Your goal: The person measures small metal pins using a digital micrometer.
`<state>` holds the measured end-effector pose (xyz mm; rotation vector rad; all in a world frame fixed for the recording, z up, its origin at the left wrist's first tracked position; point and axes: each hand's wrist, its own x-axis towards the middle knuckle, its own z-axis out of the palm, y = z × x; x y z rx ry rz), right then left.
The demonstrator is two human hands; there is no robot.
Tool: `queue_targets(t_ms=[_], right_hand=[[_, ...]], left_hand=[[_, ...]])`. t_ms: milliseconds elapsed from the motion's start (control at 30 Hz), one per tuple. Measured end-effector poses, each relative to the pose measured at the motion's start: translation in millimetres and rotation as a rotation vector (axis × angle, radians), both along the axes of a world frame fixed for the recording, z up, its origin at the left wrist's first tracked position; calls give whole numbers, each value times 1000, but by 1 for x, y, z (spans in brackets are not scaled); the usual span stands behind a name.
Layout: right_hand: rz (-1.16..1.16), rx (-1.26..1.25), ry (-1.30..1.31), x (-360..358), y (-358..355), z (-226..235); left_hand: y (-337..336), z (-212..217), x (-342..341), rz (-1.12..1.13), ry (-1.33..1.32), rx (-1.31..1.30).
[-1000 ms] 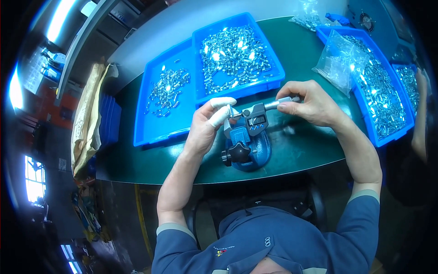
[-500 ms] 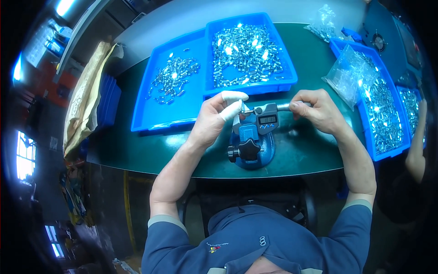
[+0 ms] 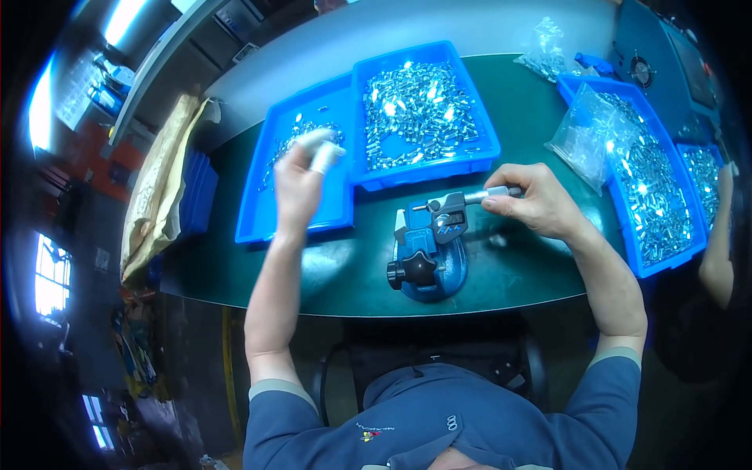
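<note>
A digital micrometer point(image 3: 450, 222) is clamped in a blue stand point(image 3: 432, 270) with a black knob, near the table's front edge. My right hand point(image 3: 536, 200) is closed on the micrometer's silver thimble, at its right end. No part shows between the measuring faces. My left hand point(image 3: 304, 176), with white covers on the thumb and a finger, is over the left blue tray point(image 3: 333, 215). Motion smears its fingers, so I cannot tell whether they hold anything. Small shiny metal cylinders point(image 3: 301, 129) lie scattered in that tray, partly behind the hand.
A second blue tray point(image 3: 427, 166), heaped with metal cylinders, stands to the right of the first. Further right are a clear plastic bag point(image 3: 591, 137) and another filled blue tray point(image 3: 654, 262). Brown paper sacking point(image 3: 157, 192) stands at the left. Another person's arm point(image 3: 717, 251) shows far right.
My left hand has left the micrometer and moved left, over the left tray. My right hand stays on the thimble. The view has shifted slightly.
</note>
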<state>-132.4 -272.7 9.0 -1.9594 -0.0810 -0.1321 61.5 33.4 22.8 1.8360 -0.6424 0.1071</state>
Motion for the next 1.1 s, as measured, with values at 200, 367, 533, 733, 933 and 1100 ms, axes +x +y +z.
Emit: queue_targets(t_ms=[200, 367, 533, 733, 933, 1100], right_hand=[[1, -44, 8, 0, 2, 4], [17, -10, 15, -1, 0, 2], [29, -58, -10, -1, 2, 5], [27, -74, -5, -1, -4, 4], [8, -48, 45, 0, -1, 5], [15, -50, 70, 2, 0, 2]], left_hand=[[-20, 7, 47, 146, -511, 497], [-96, -25, 65, 48, -514, 839], [-104, -42, 80, 29, -604, 908], [-88, -15, 37, -140, -142, 491], [-44, -10, -55, -403, 362, -64], [-33, -17, -72, -426, 470, -151]])
